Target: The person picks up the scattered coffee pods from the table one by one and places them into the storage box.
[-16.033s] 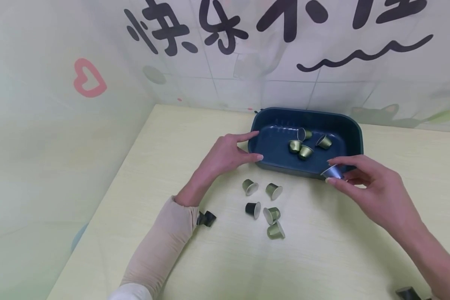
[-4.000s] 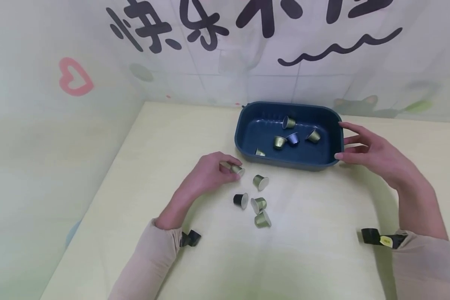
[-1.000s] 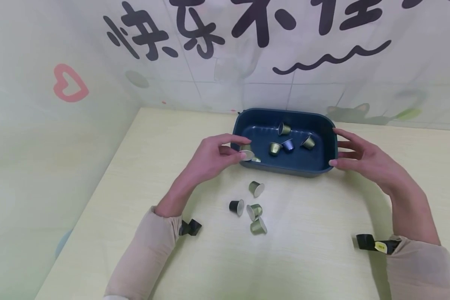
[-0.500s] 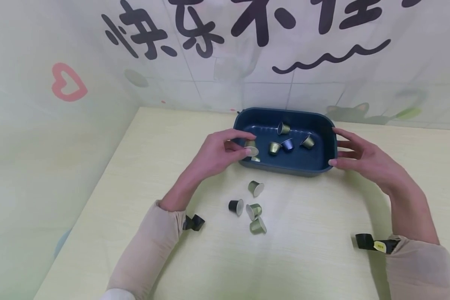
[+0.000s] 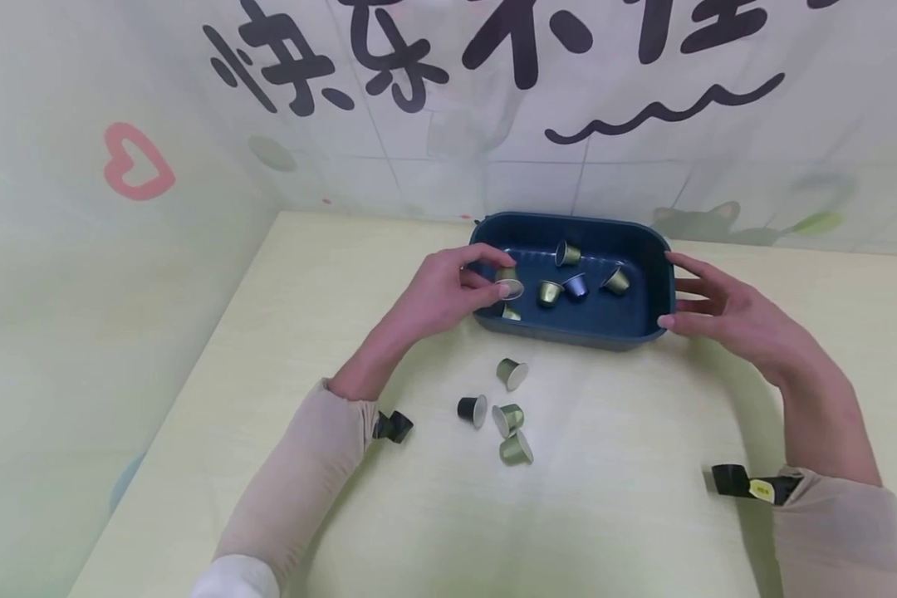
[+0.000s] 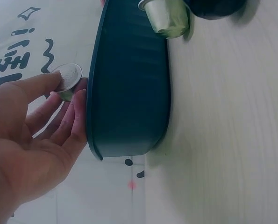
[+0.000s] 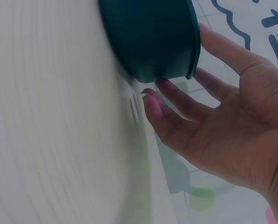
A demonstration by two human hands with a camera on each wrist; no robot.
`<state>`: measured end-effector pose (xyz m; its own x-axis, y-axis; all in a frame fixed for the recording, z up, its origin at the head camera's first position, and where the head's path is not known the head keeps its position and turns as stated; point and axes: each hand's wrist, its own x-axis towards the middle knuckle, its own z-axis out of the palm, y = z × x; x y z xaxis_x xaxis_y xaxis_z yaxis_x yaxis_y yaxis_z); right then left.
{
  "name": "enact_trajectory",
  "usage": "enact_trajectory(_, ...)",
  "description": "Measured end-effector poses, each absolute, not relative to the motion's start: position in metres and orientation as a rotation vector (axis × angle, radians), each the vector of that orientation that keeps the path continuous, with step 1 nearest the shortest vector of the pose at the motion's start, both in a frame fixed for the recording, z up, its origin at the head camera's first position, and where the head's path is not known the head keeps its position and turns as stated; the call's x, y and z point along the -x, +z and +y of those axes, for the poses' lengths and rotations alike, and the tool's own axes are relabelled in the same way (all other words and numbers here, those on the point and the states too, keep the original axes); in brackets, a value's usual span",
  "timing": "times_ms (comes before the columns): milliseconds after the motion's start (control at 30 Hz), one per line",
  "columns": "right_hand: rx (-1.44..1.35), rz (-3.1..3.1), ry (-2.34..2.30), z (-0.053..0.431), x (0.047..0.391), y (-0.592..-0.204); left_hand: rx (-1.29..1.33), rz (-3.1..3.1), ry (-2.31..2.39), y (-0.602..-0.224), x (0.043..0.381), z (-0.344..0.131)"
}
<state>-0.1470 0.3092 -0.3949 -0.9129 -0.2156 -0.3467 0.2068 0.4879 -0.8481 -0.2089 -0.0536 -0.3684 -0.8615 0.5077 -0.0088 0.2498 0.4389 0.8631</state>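
My left hand (image 5: 448, 291) pinches a green coffee capsule (image 5: 510, 287) between thumb and fingers, over the left end of the dark blue bin (image 5: 590, 335). The left wrist view shows the capsule's pale round lid (image 6: 69, 76) facing the thumb. Inside the bin lie several green capsules (image 5: 550, 293) and one blue capsule (image 5: 576, 286). A green capsule by the near wall is partly hidden. At the bin's right end, my right hand (image 5: 732, 311) touches the outside with fingers spread and relaxed, its thumb at the front corner.
On the pale table (image 5: 605, 498), in front of the bin, lie one black capsule (image 5: 472, 410) and three green ones, the nearest green capsule (image 5: 516, 448) touching another. A white printed wall sheet (image 5: 419, 183) stands close behind the bin.
My left hand took a green capsule from the table, raised it and carried it rightward over the bin. The blue capsule, earlier in my right hand, now lies inside; my right hand stays at the bin's end.
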Motion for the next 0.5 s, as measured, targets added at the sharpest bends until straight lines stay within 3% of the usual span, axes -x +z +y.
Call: enact_trajectory(500, 0.019, 2.323, -1.422, 0.3085, 0.1461, -0.3923, -0.705, 2.427, 1.286, -0.3603, 0.2144, -0.0468)
